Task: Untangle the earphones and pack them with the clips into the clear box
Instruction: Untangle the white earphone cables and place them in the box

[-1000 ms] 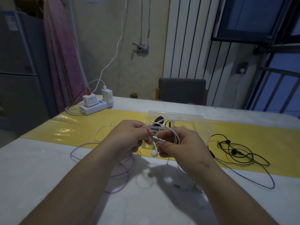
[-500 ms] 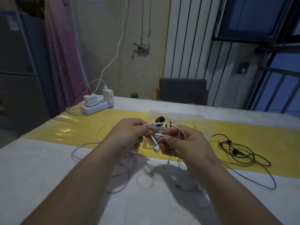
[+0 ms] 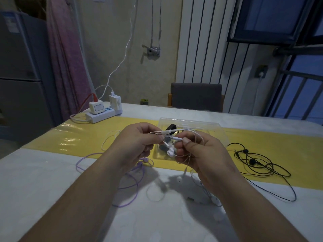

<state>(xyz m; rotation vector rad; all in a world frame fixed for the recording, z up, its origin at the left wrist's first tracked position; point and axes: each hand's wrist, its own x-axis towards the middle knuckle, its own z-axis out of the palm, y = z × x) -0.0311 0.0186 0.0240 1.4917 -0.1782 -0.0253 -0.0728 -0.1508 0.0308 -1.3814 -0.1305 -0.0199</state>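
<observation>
Dim light falls on a white table [image 3: 43, 189] crossed by a yellow strip [image 3: 82, 138], with a grey chair [image 3: 195, 95] at the far edge and a power strip [image 3: 103, 116] at the far left corner. Both hands are raised above the table in front of the clear box [image 3: 214, 131], which sits on the yellow strip; they cover much of its near wall. A dark shape [image 3: 171, 127] shows inside the box, but whether it is a clip cannot be told. The left hand [image 3: 138, 145] has its fingers curled in, pinching the cord of the white earphones [image 3: 170, 151] beside the plug. The right hand [image 3: 206, 158] pinches the plug's white sleeve between thumb and forefinger, with loops of cord draped over its fingers. Two white buds hang between the hands. More white cord drops behind the right wrist to the table, partly hidden by the forearm. The purple earphones [image 3: 146, 160] lie under the left forearm, half covered. The black earphones [image 3: 257, 165] lie in a tangled heap to the right of the box.
</observation>
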